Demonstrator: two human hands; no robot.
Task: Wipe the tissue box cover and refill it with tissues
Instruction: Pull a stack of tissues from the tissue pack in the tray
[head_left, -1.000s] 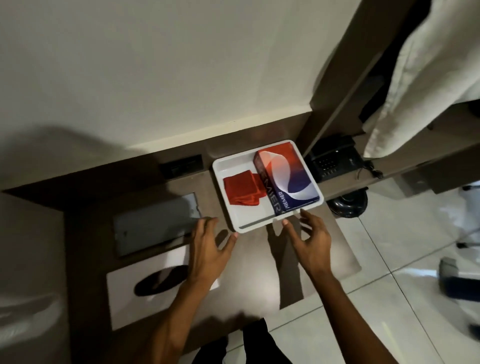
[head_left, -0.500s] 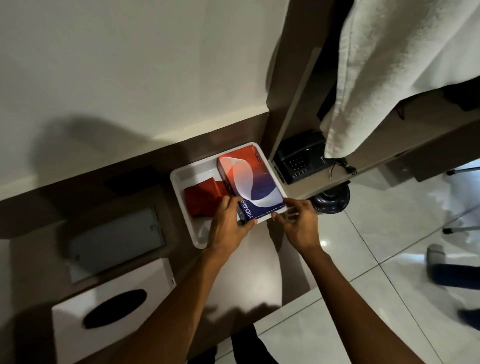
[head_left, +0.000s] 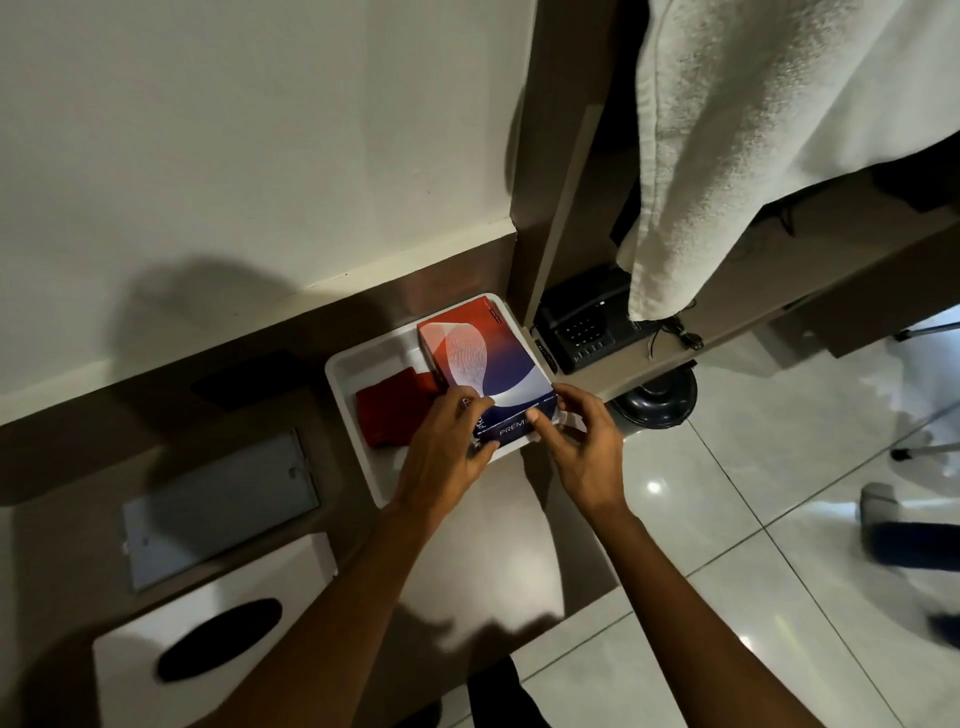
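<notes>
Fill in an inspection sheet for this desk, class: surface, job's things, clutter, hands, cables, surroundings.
Surface: dark brown desk, with a grey panel set in it.
Job's things: tissue box and red cloth in the white tray; white tissue box cover near the front left.
Clutter: nothing seen.
Hands: left hand and right hand both grip the tissue box's near end.
Cables: a thin lead beside the black telephone.
Surroundings: white towel hanging above; tiled floor.
</notes>
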